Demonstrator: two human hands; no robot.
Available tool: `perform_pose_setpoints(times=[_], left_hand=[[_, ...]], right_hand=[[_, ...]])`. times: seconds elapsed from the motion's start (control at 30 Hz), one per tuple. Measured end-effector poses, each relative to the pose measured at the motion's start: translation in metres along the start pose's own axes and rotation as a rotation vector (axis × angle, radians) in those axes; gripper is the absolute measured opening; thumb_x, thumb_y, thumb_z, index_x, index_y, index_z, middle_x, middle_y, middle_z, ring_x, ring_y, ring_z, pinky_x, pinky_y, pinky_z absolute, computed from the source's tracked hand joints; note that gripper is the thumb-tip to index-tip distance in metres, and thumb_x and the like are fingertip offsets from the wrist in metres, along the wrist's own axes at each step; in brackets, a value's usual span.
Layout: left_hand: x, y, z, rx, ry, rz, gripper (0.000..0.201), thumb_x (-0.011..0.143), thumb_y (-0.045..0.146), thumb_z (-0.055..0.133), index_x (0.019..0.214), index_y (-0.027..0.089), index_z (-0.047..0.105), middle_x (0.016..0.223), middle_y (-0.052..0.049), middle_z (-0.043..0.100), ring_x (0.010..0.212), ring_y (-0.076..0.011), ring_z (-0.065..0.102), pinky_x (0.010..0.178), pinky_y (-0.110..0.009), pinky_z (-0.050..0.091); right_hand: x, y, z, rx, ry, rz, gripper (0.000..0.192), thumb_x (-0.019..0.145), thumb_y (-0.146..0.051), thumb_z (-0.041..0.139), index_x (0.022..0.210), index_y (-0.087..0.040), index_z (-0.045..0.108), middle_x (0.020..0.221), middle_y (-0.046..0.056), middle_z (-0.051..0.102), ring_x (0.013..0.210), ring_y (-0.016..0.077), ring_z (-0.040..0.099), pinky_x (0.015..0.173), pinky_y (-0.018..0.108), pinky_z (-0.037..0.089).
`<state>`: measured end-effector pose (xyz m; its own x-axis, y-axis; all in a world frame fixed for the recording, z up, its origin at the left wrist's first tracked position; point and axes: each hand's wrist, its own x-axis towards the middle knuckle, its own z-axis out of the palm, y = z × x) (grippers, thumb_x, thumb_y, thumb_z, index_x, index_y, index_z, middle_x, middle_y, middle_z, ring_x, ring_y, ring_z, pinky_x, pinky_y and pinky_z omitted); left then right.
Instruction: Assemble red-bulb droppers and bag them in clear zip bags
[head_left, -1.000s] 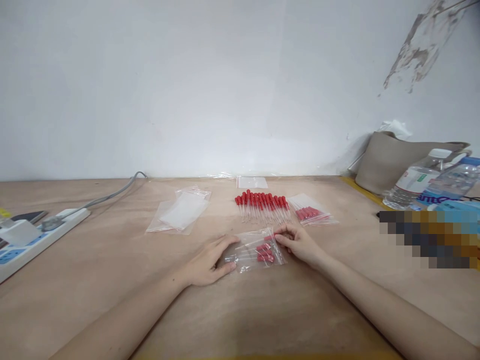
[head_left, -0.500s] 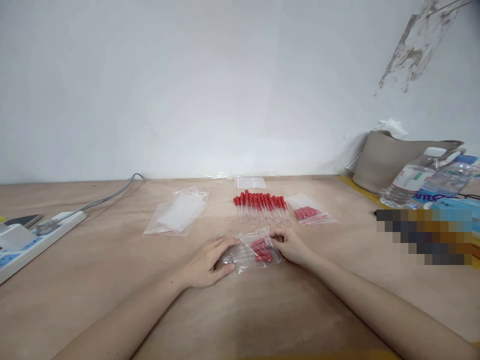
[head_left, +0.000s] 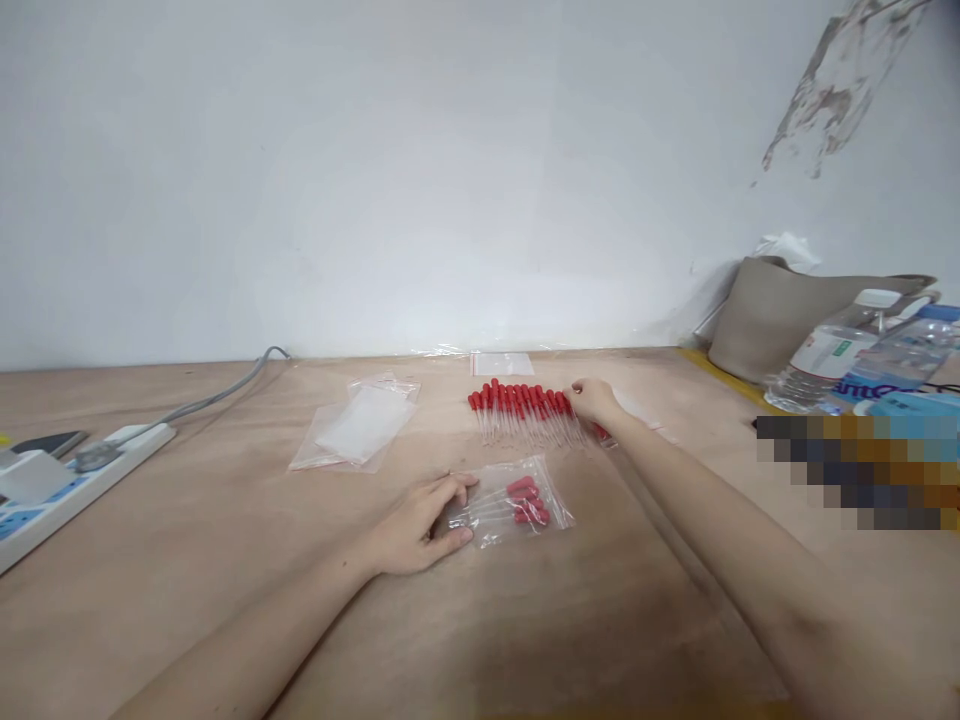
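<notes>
A clear zip bag (head_left: 499, 535) lies on the table with several red-bulbed droppers (head_left: 529, 505) inside, bulbs to the right. My left hand (head_left: 424, 525) holds this bag's left end, thumb at the near edge and fingers at the far edge. Beyond it is a row of loose droppers (head_left: 517, 400) with red bulbs and thin clear stems pointing toward me. At the row's right end, my right hand (head_left: 596, 400) has its fingertips closed at the last bulb, which they partly cover. Behind that hand, another bag (head_left: 637, 408) with red bulbs is mostly hidden.
Flat clear bags (head_left: 364, 420) lie to the left, and a small white-looking packet (head_left: 502, 364) sits by the wall. A power strip (head_left: 120, 465) with a grey cable is at far left. Water bottles (head_left: 832, 350) and a grey-brown bag (head_left: 780, 315) stand at right.
My right hand has let go of the near bag's right edge and moved away and to the right, to the end of the dropper row. My left hand has stayed on the bag.
</notes>
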<state>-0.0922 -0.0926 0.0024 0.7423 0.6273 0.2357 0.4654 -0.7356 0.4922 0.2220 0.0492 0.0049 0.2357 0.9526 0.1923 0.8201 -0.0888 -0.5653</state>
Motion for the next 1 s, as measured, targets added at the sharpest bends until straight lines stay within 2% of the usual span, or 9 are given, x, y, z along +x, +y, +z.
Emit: perform_pose_setpoints(times=[0.13, 0.27, 0.4, 0.47, 0.57, 0.63, 0.73, 0.87, 1.0], left_hand=[[-0.001, 0.000, 0.000, 0.006, -0.004, -0.010, 0.016, 0.082, 0.031, 0.049, 0.090, 0.018, 0.042, 0.122, -0.011, 0.048, 0.112, -0.0223, 0.044, 0.090, -0.036, 0.039], [-0.001, -0.001, 0.000, 0.042, -0.013, 0.001, 0.033, 0.082, 0.031, 0.048, 0.112, 0.019, 0.040, 0.124, -0.011, 0.047, 0.113, -0.0218, 0.044, 0.095, -0.038, 0.036], [0.000, -0.002, 0.000, 0.076, -0.020, 0.032, 0.041, 0.083, 0.032, 0.048, 0.121, 0.020, 0.039, 0.124, -0.009, 0.047, 0.116, -0.0214, 0.042, 0.097, -0.038, 0.034], [0.000, -0.001, 0.000, 0.089, -0.018, 0.040, 0.040, 0.083, 0.032, 0.048, 0.121, 0.020, 0.041, 0.125, -0.009, 0.046, 0.118, -0.0215, 0.040, 0.099, -0.038, 0.033], [0.001, 0.001, -0.002, 0.098, -0.031, 0.039, 0.040, 0.084, 0.033, 0.047, 0.122, 0.020, 0.042, 0.126, -0.008, 0.046, 0.120, -0.0214, 0.038, 0.100, -0.039, 0.033], [0.002, 0.003, -0.003, 0.105, -0.041, 0.032, 0.041, 0.084, 0.033, 0.046, 0.123, 0.021, 0.041, 0.126, -0.008, 0.046, 0.120, -0.0212, 0.038, 0.100, -0.040, 0.032], [0.002, 0.004, -0.005, 0.115, -0.047, 0.025, 0.041, 0.084, 0.033, 0.047, 0.123, 0.021, 0.041, 0.127, -0.007, 0.046, 0.119, -0.0207, 0.039, 0.101, -0.040, 0.032], [0.002, 0.002, -0.004, 0.116, -0.038, 0.034, 0.041, 0.084, 0.033, 0.047, 0.123, 0.022, 0.042, 0.127, -0.007, 0.046, 0.120, -0.0209, 0.039, 0.101, -0.039, 0.032], [0.002, 0.001, -0.002, 0.108, -0.027, 0.036, 0.041, 0.083, 0.033, 0.048, 0.122, 0.022, 0.042, 0.126, -0.007, 0.046, 0.118, -0.0209, 0.040, 0.099, -0.037, 0.035]], right_hand=[[0.007, 0.000, 0.011, 0.039, -0.014, 0.052, 0.013, 0.066, -0.023, 0.057, 0.064, -0.013, 0.065, 0.067, 0.011, 0.065, 0.071, 0.0206, 0.060, 0.064, 0.026, 0.041], [0.007, -0.002, 0.004, 0.131, 0.026, 0.093, 0.012, 0.067, -0.023, 0.056, 0.067, -0.013, 0.062, 0.063, 0.008, 0.063, 0.064, 0.0168, 0.059, 0.058, 0.024, 0.041], [-0.008, -0.002, -0.017, 0.261, 0.104, 0.096, 0.022, 0.075, -0.028, 0.047, 0.090, -0.014, 0.054, 0.071, 0.004, 0.063, 0.053, 0.0102, 0.054, 0.049, 0.020, 0.041], [-0.026, -0.001, -0.027, 0.418, 0.153, 0.089, 0.025, 0.078, -0.030, 0.044, 0.100, -0.017, 0.045, 0.074, 0.002, 0.061, 0.048, 0.0076, 0.051, 0.043, 0.018, 0.040], [-0.062, 0.004, -0.032, 0.825, 0.132, 0.120, 0.016, 0.078, -0.026, 0.047, 0.092, -0.020, 0.042, 0.063, -0.003, 0.055, 0.040, 0.0069, 0.047, 0.037, 0.018, 0.039], [-0.085, 0.008, -0.027, 0.998, 0.081, 0.168, 0.010, 0.077, -0.022, 0.049, 0.084, -0.019, 0.042, 0.059, -0.004, 0.053, 0.041, 0.0072, 0.049, 0.038, 0.018, 0.042], [-0.107, 0.010, -0.015, 1.179, 0.076, 0.252, 0.007, 0.078, -0.017, 0.049, 0.079, -0.019, 0.042, 0.058, -0.004, 0.053, 0.042, 0.0070, 0.052, 0.041, 0.018, 0.046], [-0.117, 0.005, -0.003, 1.345, 0.073, 0.355, 0.008, 0.079, -0.014, 0.047, 0.077, -0.020, 0.042, 0.056, -0.004, 0.053, 0.045, 0.0085, 0.057, 0.048, 0.020, 0.051], [-0.126, -0.004, 0.002, 1.394, -0.023, 0.341, 0.011, 0.076, -0.012, 0.051, 0.077, -0.019, 0.043, 0.061, -0.002, 0.056, 0.057, 0.0109, 0.062, 0.060, 0.024, 0.054]])
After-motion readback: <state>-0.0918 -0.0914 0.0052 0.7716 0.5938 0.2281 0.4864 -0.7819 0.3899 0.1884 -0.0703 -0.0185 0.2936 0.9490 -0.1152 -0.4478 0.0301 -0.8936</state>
